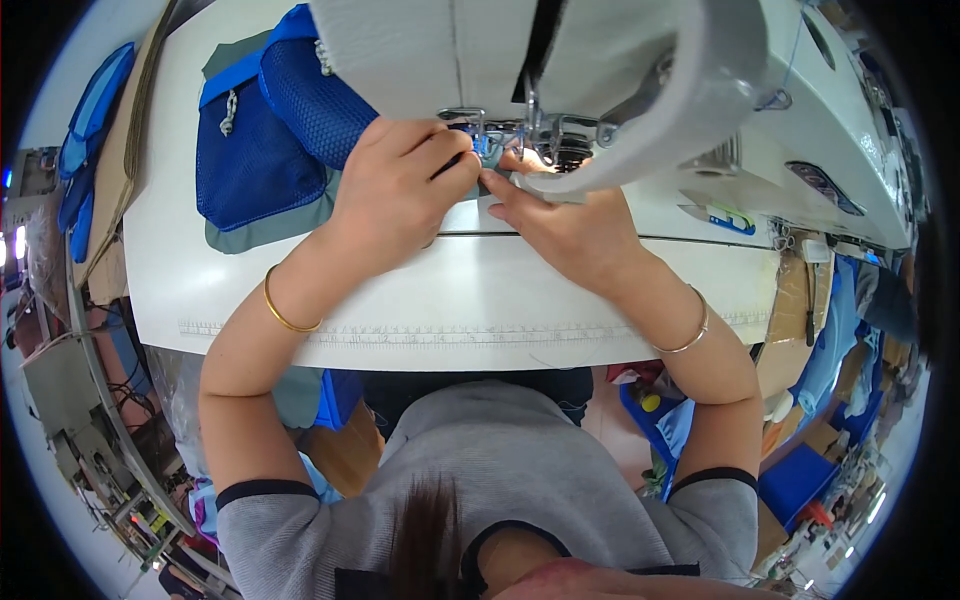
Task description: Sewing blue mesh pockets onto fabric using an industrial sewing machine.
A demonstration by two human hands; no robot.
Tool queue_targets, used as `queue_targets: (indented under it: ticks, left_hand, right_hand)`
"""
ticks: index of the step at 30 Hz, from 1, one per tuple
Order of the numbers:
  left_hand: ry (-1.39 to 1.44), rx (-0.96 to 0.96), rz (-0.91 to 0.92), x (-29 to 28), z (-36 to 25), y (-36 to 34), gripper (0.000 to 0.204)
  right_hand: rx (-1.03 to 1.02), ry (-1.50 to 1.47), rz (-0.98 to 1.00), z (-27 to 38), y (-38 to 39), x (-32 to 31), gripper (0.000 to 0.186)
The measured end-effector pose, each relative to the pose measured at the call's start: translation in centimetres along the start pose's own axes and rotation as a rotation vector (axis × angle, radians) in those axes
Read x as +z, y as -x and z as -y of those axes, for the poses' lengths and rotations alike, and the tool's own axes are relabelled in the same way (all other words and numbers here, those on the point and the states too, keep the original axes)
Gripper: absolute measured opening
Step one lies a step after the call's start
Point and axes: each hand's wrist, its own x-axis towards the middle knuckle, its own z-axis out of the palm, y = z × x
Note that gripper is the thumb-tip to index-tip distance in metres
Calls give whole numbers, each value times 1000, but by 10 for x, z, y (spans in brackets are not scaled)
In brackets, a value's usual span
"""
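Note:
Below the needle area of a white sewing machine (410, 45), both my hands are at the work by the metal presser foot (530, 140). My left hand (390, 195) is closed, its fingertips pinching the edge of a blue fabric piece just left of the foot. Opposite it, my right hand (575, 230) has bent fingers at the foot; the machine's curved white guard partly hides them, and what they grip is unclear. Blue mesh pouches (255, 175) with cord pulls (229, 112) lie left of my left hand, on grey-green fabric (235, 239).
A small thread snip (733, 218) rests on the white table (480, 285) to the right. A printed ruler scale (400, 338) runs along the near edge. Brown board (110, 190) stands at the left, with blue pieces (95, 120) on it. A blue bin (797, 483) stands lower right.

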Motion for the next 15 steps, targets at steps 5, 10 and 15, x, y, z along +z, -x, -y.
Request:
queue_targets:
  ticks: [5, 10, 15]
  left_hand:
    - [-3, -50, -62, -10, -3, 0, 27]
    - [-126, -302, -156, -59, 13, 52, 20]
    - [-243, -469, 45, -63, 35, 89, 24]
  right_hand:
    - [-40, 22, 18, 0, 0, -4, 12]
    - [-53, 48, 3, 0, 1, -5, 11]
    - [-72, 64, -16, -2, 2, -3, 10]
